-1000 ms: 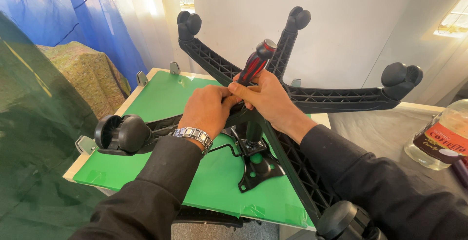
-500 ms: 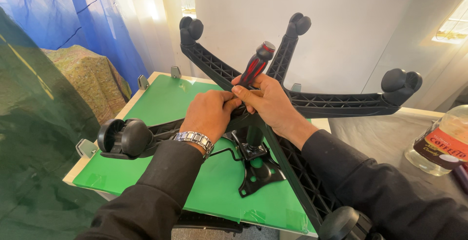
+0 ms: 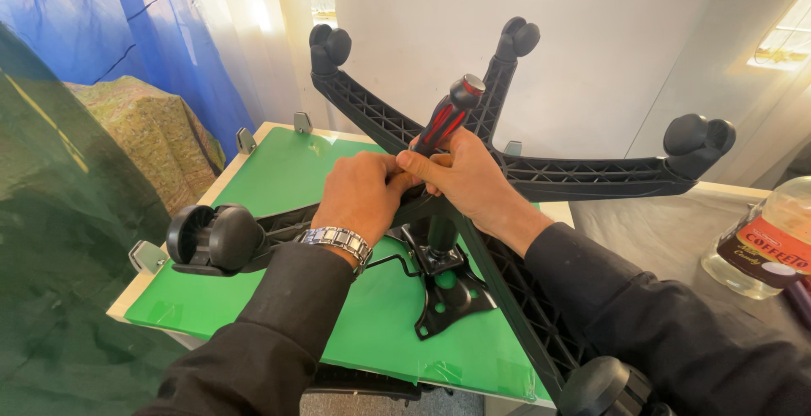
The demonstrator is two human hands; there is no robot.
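Two hands meet at the hub of the chair base (image 3: 591, 175), which stands tilted over the green board (image 3: 279, 171), near its far edge. The right hand (image 3: 460, 179) grips the screwdriver (image 3: 446, 116); the left hand (image 3: 363, 196) is clenched beside it. Judging by this, the tip needs firm, straight pressure. Hands hide tip and hub; one wheel (image 3: 604, 389) is cut off

Person: two bare hands, left hand (image 3: 365, 195) and right hand (image 3: 460, 177); black long sleeves (image 3: 279, 323); silver link wristwatch (image 3: 338, 239) on left wrist.
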